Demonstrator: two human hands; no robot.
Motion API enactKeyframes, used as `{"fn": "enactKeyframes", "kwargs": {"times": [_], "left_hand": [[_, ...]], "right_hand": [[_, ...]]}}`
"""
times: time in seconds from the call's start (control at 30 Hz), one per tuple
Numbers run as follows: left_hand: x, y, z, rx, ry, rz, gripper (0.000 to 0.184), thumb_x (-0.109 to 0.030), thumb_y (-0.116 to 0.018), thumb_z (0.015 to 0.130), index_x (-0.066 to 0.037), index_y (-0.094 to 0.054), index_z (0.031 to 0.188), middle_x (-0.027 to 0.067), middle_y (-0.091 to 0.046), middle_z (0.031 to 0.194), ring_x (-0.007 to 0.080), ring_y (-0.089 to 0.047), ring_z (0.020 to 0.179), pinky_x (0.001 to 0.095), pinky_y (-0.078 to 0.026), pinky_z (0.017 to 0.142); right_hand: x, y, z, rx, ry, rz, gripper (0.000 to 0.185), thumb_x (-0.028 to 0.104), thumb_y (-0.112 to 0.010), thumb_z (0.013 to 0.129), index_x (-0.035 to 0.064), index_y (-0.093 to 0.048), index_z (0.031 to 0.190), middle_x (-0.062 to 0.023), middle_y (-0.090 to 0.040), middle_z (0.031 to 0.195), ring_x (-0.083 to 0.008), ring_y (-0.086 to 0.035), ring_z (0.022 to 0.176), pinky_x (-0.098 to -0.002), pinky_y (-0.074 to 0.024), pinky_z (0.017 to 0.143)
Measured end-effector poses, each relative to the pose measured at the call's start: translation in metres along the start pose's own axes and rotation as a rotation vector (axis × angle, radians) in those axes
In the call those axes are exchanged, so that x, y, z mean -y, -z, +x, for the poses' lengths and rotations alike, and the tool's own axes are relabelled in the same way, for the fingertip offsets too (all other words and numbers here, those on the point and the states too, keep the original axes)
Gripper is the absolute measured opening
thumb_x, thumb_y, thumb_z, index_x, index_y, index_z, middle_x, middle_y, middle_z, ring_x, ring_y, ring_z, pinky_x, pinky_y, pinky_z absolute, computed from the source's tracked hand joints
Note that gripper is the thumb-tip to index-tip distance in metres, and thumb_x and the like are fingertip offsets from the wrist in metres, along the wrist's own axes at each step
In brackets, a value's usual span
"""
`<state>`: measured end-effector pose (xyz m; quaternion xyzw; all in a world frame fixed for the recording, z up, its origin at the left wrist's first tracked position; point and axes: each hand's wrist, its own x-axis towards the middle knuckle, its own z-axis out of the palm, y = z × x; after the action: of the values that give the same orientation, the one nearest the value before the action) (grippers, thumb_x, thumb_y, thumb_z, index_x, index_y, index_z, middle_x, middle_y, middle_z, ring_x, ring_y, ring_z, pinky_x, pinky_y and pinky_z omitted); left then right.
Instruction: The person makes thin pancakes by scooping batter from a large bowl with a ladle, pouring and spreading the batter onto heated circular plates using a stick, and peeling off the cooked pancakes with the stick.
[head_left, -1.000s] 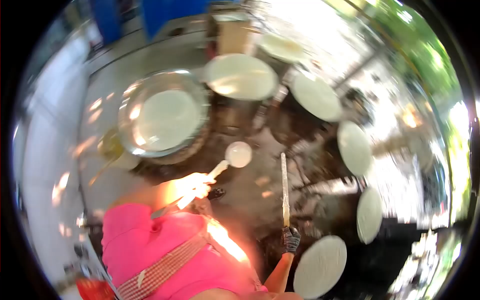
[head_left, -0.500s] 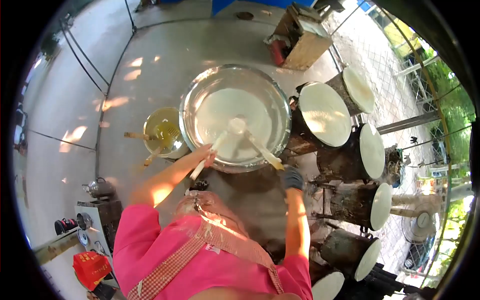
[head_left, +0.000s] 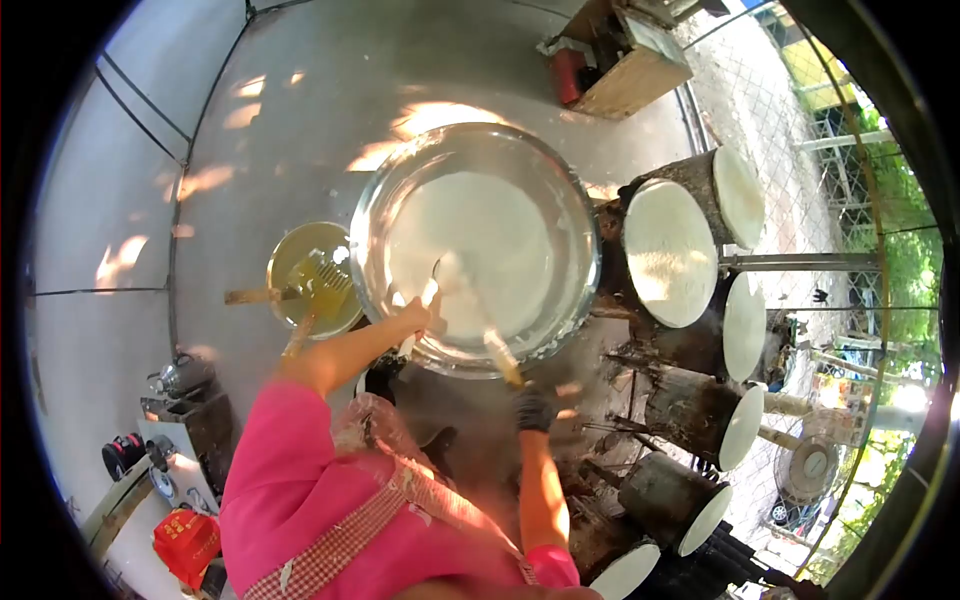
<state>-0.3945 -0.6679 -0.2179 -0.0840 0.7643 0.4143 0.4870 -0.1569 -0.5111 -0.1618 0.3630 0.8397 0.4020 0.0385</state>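
From the head view, a white-handled tool (head_left: 430, 293) is gripped in the bare left hand (head_left: 418, 318), fingers curled round the handle, though its far end is kinda blurry and can't be made out for sure. A long pale stick with a tan grip (head_left: 500, 353) is held in the dark-gloved right hand (head_left: 533, 408), which is closed tight around the tan part. The stick is angled over the rim of a big, shiny, round metal basin (head_left: 372, 240), and its far end is dipped into the smooth white liquid (head_left: 480, 220) inside. Just left of that, a smaller yellowish round bowl (head_left: 290, 250) is parked, with a couple of wooden-handled brushes (head_left: 258, 296) propped in it. Off to the right, a curved row of sooty dark drums is topped with round white discs (head_left: 670, 255).
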Motion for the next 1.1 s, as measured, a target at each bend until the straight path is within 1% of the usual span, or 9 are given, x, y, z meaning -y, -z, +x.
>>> {"fn": "enactKeyframes", "kwargs": {"times": [0.17, 0.23, 0.33, 0.57, 0.77, 0.83, 0.97, 1.03, 1.1], "left_hand": [[-0.033, -0.008, -0.038, 0.434, 0.297, -0.678, 0.014, -0.013, -0.049, 0.077, -0.011, -0.040, 0.087, -0.0015, -0.026, 0.045, 0.0074, -0.024, 0.032, 0.0197, -0.019, 0.026], [-0.087, 0.018, -0.112, 0.488, 0.276, -0.798, 0.011, -0.017, -0.050, 0.079, -0.013, -0.039, 0.082, -0.0030, -0.025, 0.046, 0.0052, -0.023, 0.033, 0.0174, -0.017, 0.027], [-0.148, 0.056, -0.223, 0.708, 0.181, -0.985, 0.013, -0.024, -0.050, 0.082, -0.016, -0.040, 0.085, -0.0049, -0.026, 0.048, 0.0030, -0.024, 0.034, 0.0156, -0.017, 0.027], [-0.254, 0.114, -0.449, 0.419, -0.694, -0.385, 0.023, -0.017, -0.040, 0.087, -0.017, -0.036, 0.110, -0.0041, -0.028, 0.052, 0.0029, -0.023, 0.036, 0.0171, -0.018, 0.028], [-0.273, 0.143, -0.449, 0.188, -1.007, -0.130, 0.039, -0.017, -0.045, 0.085, -0.025, -0.031, 0.121, -0.0048, -0.031, 0.051, 0.0017, -0.026, 0.034, 0.0165, -0.017, 0.027], [-0.245, 0.139, -0.417, 0.293, -0.753, -0.134, 0.038, -0.014, -0.045, 0.084, -0.023, -0.033, 0.118, -0.0046, -0.033, 0.051, 0.0020, -0.027, 0.034, 0.0160, -0.019, 0.026], [-0.231, 0.128, -0.339, 0.657, 0.282, -0.711, 0.006, -0.012, -0.043, 0.084, -0.012, -0.038, 0.080, -0.0038, -0.028, 0.049, 0.0037, -0.025, 0.034, 0.0170, -0.015, 0.026], [-0.233, 0.105, -0.350, 0.696, 0.110, -0.426, 0.010, -0.013, -0.043, 0.084, -0.012, -0.037, 0.076, -0.0038, -0.027, 0.049, 0.0033, -0.023, 0.034, 0.0169, -0.015, 0.026], [-0.242, 0.075, -0.375, 0.775, -0.051, -0.183, 0.012, -0.012, -0.044, 0.083, -0.013, -0.036, 0.075, -0.0040, -0.024, 0.048, 0.0040, -0.023, 0.033, 0.0184, -0.015, 0.025]], "right_hand": [[-0.081, 0.094, 0.024, 0.826, 0.025, 0.864, 0.044, 0.049, -0.050, 0.075, 0.0057, -0.056, 0.079, -0.0190, -0.057, 0.074, -0.0328, -0.056, 0.071, -0.0396, -0.0445, 0.060], [-0.104, 0.104, 0.020, 0.808, 0.032, 0.993, 0.042, 0.048, -0.050, 0.075, 0.0064, -0.056, 0.079, -0.0182, -0.057, 0.074, -0.0317, -0.057, 0.070, -0.0382, -0.0445, 0.058], [-0.126, 0.110, 0.020, 0.491, 0.034, 1.065, 0.033, 0.038, -0.051, 0.079, 0.0064, -0.058, 0.085, -0.0156, -0.058, 0.069, -0.0294, -0.057, 0.063, -0.0328, -0.0447, 0.054], [-0.218, 0.184, 0.125, -0.572, -0.058, 1.518, 0.029, 0.023, -0.059, 0.074, 0.0013, -0.058, 0.094, -0.0145, -0.060, 0.071, -0.0237, -0.058, 0.061, -0.0310, -0.0462, 0.060], [-0.201, 0.189, 0.128, -0.377, -0.120, 2.239, 0.017, 0.012, -0.058, 0.076, -0.0030, -0.059, 0.084, -0.0075, -0.059, 0.068, -0.0138, -0.053, 0.059, -0.0274, -0.0444, 0.056], [-0.170, 0.177, 0.091, 0.224, -0.207, 2.322, 0.014, 0.011, -0.058, 0.075, -0.0011, -0.060, 0.083, -0.0053, -0.057, 0.067, -0.0123, -0.050, 0.058, -0.0266, -0.0428, 0.056], [-0.129, 0.098, -0.008, 0.204, -0.196, 1.917, 0.009, 0.008, -0.063, 0.072, 0.0013, -0.060, 0.077, -0.0068, -0.062, 0.072, -0.0113, -0.054, 0.062, -0.0245, -0.0437, 0.059], [-0.176, 0.135, -0.047, 0.295, -0.519, 2.408, 0.010, 0.006, -0.062, 0.073, 0.0002, -0.060, 0.080, -0.0053, -0.061, 0.074, -0.0102, -0.055, 0.065, -0.0221, -0.0447, 0.061], [-0.212, 0.142, -0.081, 0.145, -0.585, 2.353, 0.012, 0.006, -0.063, 0.073, -0.0002, -0.060, 0.083, -0.0031, -0.060, 0.074, -0.0080, -0.055, 0.069, -0.0197, -0.0443, 0.064]]}}
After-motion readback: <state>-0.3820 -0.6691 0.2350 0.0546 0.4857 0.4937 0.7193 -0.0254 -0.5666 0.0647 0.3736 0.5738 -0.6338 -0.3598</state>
